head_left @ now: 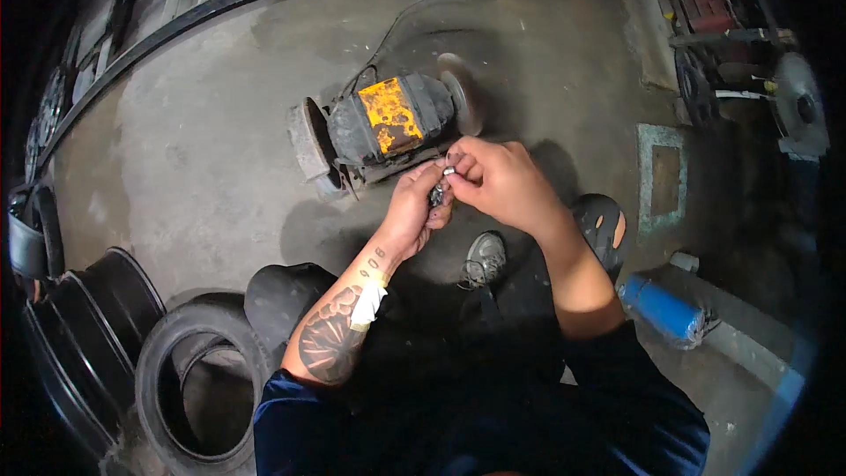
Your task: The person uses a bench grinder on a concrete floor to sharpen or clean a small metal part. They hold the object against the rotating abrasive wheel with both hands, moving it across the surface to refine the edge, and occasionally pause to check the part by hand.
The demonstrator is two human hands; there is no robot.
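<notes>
the right hand (507, 181) pinches a shiny bit (448, 171) at 5 o'clock from the grinder (392, 115); the left hand (412, 213) curls round more metal (435, 196). being small, the bit could drop to the floor (203, 150) if that pinch slackens.

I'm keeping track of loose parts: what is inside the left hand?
The left hand holds small shiny metal hardware, partly visible between thumb and fingers. The curled fingers cover the rest, so its full shape and the number of pieces cannot be told.
</notes>
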